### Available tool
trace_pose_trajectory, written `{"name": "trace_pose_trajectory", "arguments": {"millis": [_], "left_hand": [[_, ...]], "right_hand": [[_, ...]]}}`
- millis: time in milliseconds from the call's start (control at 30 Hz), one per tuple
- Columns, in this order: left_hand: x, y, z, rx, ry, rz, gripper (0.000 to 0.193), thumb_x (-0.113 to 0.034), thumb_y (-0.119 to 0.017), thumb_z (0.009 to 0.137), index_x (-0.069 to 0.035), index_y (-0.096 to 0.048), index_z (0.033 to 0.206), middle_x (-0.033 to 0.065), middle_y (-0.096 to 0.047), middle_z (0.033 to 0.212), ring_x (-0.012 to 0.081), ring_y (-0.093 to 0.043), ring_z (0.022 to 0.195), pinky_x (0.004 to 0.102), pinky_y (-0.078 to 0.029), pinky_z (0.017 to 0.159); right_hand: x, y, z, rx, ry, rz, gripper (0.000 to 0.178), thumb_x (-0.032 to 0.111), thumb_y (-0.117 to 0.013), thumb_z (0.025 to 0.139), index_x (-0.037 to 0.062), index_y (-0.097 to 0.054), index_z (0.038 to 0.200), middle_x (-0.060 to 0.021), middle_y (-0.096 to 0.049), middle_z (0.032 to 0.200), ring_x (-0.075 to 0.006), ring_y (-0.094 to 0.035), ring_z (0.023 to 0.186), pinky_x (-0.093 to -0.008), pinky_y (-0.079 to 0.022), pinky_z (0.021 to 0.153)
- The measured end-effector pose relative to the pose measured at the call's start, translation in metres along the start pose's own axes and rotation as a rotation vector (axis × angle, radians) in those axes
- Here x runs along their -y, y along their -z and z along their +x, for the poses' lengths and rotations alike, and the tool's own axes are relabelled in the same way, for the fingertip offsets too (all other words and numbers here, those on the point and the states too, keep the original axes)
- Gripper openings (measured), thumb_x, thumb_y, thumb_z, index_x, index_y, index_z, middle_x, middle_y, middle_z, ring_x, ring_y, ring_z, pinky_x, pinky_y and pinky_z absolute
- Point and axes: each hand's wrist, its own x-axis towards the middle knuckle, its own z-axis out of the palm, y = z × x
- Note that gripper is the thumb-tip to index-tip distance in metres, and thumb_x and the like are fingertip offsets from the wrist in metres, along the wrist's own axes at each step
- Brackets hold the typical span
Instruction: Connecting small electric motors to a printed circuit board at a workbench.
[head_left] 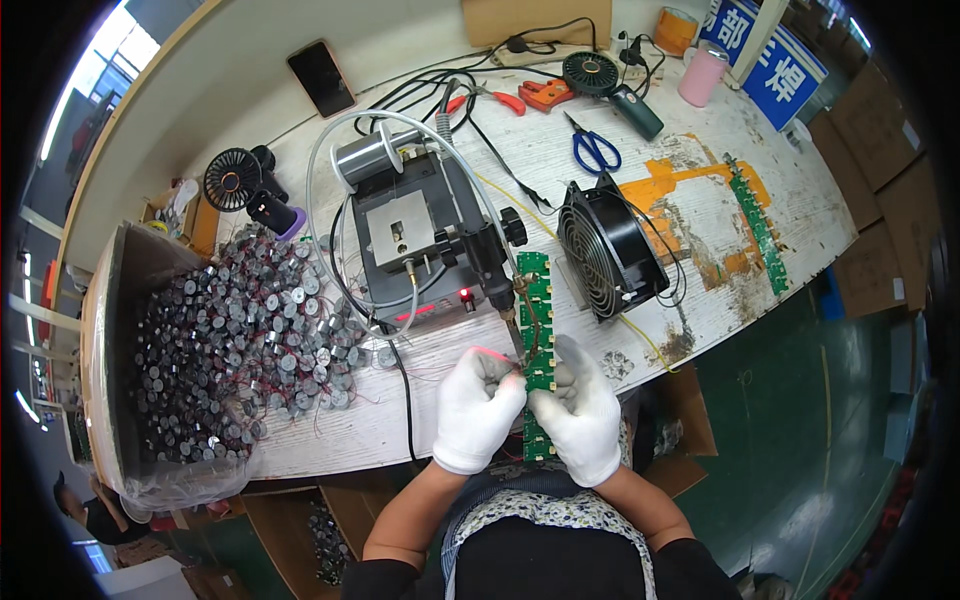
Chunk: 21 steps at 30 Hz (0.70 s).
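Observation:
My left hand (477, 412), in a white glove, is closed in a pinch beside the green circuit board strip (537, 300). A thin red wire (489, 352) shows at its fingertips; anything inside the fist is hidden. My right hand (580, 418), gloved too, grips the strip's near part from the right, its thumb on the board. The strip runs away from me, lengthwise, under the soldering iron (497, 283). That iron is mounted on a dark soldering machine (400, 225) with a solder spool (375, 160), and its tip points down between my hands, close to the board.
Left lies a large heap of small motors (270, 330) with red wires, beside a carton (115, 370). A black fan (610, 250) stands right of the strip. Farther off are blue scissors (592, 148), a handheld fan (610, 90), a phone (321, 78) and another board strip (757, 225).

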Motion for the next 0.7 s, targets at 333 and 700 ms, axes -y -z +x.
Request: {"name": "trace_pose_trajectory", "arguments": {"millis": [333,700], "left_hand": [[0.0,-0.001,-0.002,-0.008,0.015,-0.019,0.013,-0.006,-0.066,0.082,0.002,-0.057,0.088,0.003,-0.062,0.073,0.006,-0.055,0.061,0.0236,-0.048,0.056],[0.008,0.003,0.001,-0.002,0.015,0.048,0.014,-0.007,-0.066,0.08,0.002,-0.058,0.087,0.005,-0.063,0.071,0.0083,-0.057,0.061,0.0258,-0.049,0.057]], "right_hand": [[-0.008,-0.002,-0.002,-0.04,0.052,-0.009,0.063,0.0,-0.064,0.083,-0.0069,-0.038,0.14,-0.0139,-0.069,0.098,-0.0113,-0.067,0.076,-0.0245,-0.055,0.069],[0.006,-0.001,0.001,0.038,-0.079,0.023,0.063,-0.004,-0.06,0.084,-0.0082,-0.034,0.141,-0.0123,-0.066,0.1,-0.0108,-0.064,0.078,-0.0232,-0.052,0.069]]}}
